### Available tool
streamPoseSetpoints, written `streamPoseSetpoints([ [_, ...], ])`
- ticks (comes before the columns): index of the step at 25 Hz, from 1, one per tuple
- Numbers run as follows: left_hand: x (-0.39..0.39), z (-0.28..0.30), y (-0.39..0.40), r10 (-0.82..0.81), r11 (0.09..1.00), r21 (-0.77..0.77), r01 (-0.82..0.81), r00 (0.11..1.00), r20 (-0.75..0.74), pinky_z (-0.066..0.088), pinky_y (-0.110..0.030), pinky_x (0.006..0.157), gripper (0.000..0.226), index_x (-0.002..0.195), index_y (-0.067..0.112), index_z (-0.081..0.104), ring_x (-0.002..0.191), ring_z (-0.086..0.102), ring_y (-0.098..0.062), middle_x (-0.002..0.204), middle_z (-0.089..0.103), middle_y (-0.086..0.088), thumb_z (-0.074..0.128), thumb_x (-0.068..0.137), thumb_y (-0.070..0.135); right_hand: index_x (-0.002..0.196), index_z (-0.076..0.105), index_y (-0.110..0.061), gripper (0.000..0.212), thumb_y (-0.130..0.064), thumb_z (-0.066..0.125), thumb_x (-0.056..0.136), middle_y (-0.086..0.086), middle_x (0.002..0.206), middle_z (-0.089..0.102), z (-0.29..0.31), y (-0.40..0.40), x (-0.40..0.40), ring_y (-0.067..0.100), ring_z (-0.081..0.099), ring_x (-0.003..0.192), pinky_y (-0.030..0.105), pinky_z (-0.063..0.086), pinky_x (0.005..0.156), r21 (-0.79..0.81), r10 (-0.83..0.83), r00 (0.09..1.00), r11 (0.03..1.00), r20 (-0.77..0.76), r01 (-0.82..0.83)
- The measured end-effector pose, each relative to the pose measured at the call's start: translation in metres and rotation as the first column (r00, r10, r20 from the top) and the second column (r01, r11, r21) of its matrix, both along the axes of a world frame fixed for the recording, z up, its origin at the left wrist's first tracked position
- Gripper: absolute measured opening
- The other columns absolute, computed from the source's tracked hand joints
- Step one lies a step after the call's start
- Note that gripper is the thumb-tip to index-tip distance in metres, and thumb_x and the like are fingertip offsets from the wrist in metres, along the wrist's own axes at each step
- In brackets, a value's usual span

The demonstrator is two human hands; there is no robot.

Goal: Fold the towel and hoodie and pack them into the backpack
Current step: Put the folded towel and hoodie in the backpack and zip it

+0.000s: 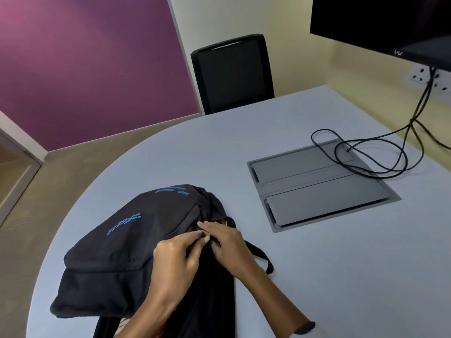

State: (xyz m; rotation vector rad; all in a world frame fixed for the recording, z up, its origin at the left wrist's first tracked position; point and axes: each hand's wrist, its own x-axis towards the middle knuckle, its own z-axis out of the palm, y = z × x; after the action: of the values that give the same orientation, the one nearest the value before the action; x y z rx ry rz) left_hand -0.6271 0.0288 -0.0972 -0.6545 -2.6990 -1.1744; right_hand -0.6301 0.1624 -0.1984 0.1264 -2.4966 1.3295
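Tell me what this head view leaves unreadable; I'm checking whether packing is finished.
- Contents of the black fabric backpack with blue lettering: hidden by its own fabric; no towel or hoodie visible.
- Zipper pull: covered by the left hand and right hand, fingers meeting there.
- Backpack's near end: cut off by the bottom edge.
- Wall-mounted black screen: cropped at the top right.

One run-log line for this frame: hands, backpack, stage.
left hand: pinches zipper pull | right hand: fingers on zipper seam | backpack: flat on table | towel, hoodie: not visible

Black chair [233,74] behind grey table [341,264]; cables [366,154] across floor-box lid [317,186]; monitor [380,20].
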Motion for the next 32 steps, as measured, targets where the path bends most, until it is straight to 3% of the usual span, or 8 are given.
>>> streamPoseSetpoints([
  [5, 0.003, 0.007, 0.004, 0.055, 0.997, 0.049, -0.061, 0.993, 0.105, 0.046, -0.004, 0.069, 0.010, 0.088, 0.016, 0.077, 0.074, 0.065, 0.011, 0.071, 0.067, 0.027, 0.071, 0.083, 0.012, 0.116, 0.065, -0.006, 0.034, 0.004, 0.055, 0.085, 0.004, 0.113, 0.067, 0.004, -0.009, 0.024, 0.013, 0.063, 0.102, 0.024, 0.049, 0.093, -0.053, -0.029, 0.997, 0.998, -0.077, 0.025],
  [8, 0.007, 0.010, -0.001, 0.045, 0.997, 0.061, -0.055, 0.988, 0.146, 0.048, -0.009, 0.069, 0.009, 0.089, 0.015, 0.078, 0.074, 0.067, 0.006, 0.077, 0.073, 0.014, 0.069, 0.085, 0.015, 0.125, 0.059, -0.009, 0.045, 0.009, 0.052, 0.084, 0.000, 0.125, 0.058, 0.008, -0.016, 0.029, 0.012, 0.058, 0.110, 0.013, 0.041, 0.099, -0.020, 0.011, 1.000, 1.000, 0.005, -0.011],
  [10, 0.015, 0.014, -0.004, 0.018, 0.996, 0.083, -0.032, 0.987, 0.162, 0.049, -0.010, 0.069, 0.009, 0.088, 0.015, 0.078, 0.073, 0.067, 0.005, 0.076, 0.073, 0.014, 0.070, 0.084, 0.012, 0.116, 0.064, -0.008, 0.043, 0.012, 0.054, 0.080, 0.003, 0.112, 0.065, 0.012, -0.017, 0.027, 0.013, 0.061, 0.101, 0.004, 0.037, 0.091, -0.010, -0.029, 0.999, 1.000, -0.017, 0.029],
  [16, 0.030, 0.043, -0.026, 0.024, 0.958, 0.275, -0.081, 0.978, 0.207, 0.053, -0.023, 0.080, 0.012, 0.084, 0.020, 0.077, 0.084, 0.070, -0.004, 0.079, 0.074, 0.012, 0.071, 0.082, 0.010, 0.101, 0.072, -0.008, 0.026, 0.004, 0.056, 0.085, 0.007, 0.101, 0.072, 0.021, -0.005, 0.001, 0.023, 0.066, 0.095, 0.020, 0.045, 0.089, -0.004, -0.135, 0.991, 0.991, -0.006, 0.135],
  [19, 0.038, 0.061, -0.039, 0.019, 0.917, 0.384, -0.110, 0.972, 0.233, 0.052, -0.017, 0.070, 0.008, 0.084, 0.013, 0.077, 0.081, 0.071, -0.008, 0.079, 0.075, 0.003, 0.069, 0.083, 0.011, 0.101, 0.074, -0.010, 0.025, 0.002, 0.057, 0.086, 0.007, 0.101, 0.073, 0.026, 0.011, -0.011, 0.023, 0.066, 0.097, 0.018, 0.043, 0.091, -0.015, -0.232, 0.971, 0.972, 0.064, 0.233],
  [22, 0.044, 0.065, -0.045, 0.014, 0.876, 0.457, -0.155, 0.955, 0.297, 0.052, -0.015, 0.068, 0.008, 0.085, 0.009, 0.076, 0.080, 0.072, -0.012, 0.079, 0.075, -0.002, 0.068, 0.085, 0.010, 0.108, 0.071, -0.009, 0.030, 0.004, 0.058, 0.084, 0.007, 0.110, 0.070, 0.037, 0.011, -0.006, 0.022, 0.064, 0.104, 0.029, 0.045, 0.100, 0.041, -0.156, 0.984, 0.987, 0.086, 0.153],
  [27, 0.055, 0.061, -0.042, -0.008, 0.824, 0.523, -0.216, 0.919, 0.393, 0.055, -0.022, 0.076, 0.008, 0.086, 0.009, 0.075, 0.083, 0.072, -0.017, 0.081, 0.075, -0.004, 0.067, 0.085, 0.009, 0.125, 0.062, -0.010, 0.048, 0.003, 0.063, 0.078, -0.001, 0.127, 0.062, 0.059, -0.023, 0.064, -0.003, 0.052, 0.118, 0.015, 0.038, 0.104, -0.178, 0.007, 0.999, 0.984, -0.034, -0.013],
  [32, 0.064, 0.059, -0.042, -0.059, 0.810, 0.550, -0.204, 0.904, 0.423, 0.055, -0.038, 0.087, 0.010, 0.080, 0.013, 0.076, 0.086, 0.072, -0.021, 0.082, 0.074, -0.007, 0.068, 0.084, 0.008, 0.101, 0.072, -0.002, 0.024, 0.005, 0.065, 0.079, 0.008, 0.097, 0.073, 0.063, -0.038, 0.073, 0.004, 0.059, 0.098, 0.001, 0.039, 0.089, -0.020, -0.171, 0.943, 0.985, -0.286, 0.173],
])
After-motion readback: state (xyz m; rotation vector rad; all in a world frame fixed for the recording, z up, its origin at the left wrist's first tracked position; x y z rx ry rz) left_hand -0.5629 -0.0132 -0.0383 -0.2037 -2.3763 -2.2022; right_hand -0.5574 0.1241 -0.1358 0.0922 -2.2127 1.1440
